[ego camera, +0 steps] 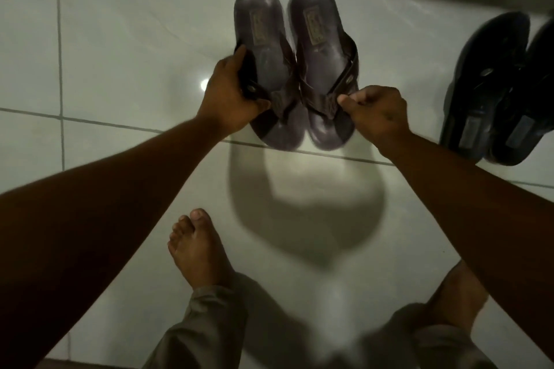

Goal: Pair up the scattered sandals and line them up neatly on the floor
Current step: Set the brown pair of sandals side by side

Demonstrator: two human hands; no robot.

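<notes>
Floor point(120, 54): pale glossy tiles, grey grout lines.

Left sandal point(263, 69), brown: heel pointing away from you, toe near you. Your left hand point(230, 99) grips its outer strap, fingers wrapped round it.

Right sandal point(322, 69), brown: touching the first, same direction, toes level. Your right hand point(377, 114) pinches its strap near the toe, fingers clenched.

Whether the soles rest on the tiles cannot be told.

Black pair point(497, 90): on the floor to your right, side by side, partly cut off by the edge.

Your bare feet point(198, 249): below, on the tiles.
</notes>
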